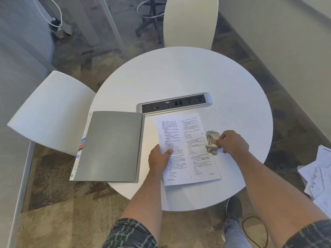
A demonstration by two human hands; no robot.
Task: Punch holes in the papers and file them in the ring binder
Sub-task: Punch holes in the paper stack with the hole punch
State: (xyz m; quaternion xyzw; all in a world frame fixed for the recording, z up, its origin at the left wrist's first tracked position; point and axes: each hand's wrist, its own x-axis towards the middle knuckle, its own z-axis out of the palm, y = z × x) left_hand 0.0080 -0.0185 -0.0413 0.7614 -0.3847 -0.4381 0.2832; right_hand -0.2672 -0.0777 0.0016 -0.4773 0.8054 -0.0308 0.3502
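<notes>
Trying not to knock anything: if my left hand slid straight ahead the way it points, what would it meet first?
The left hand, holding the paper by its left edge, points away across the table. Past the paper, the socket strip looks first in line, though depth is hard to judge.

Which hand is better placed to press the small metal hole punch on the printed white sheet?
Right. The right hand grips the small metal hole punch at the right edge of the printed white sheet; the left hand pinches the sheet's left edge, steadying it.
</notes>
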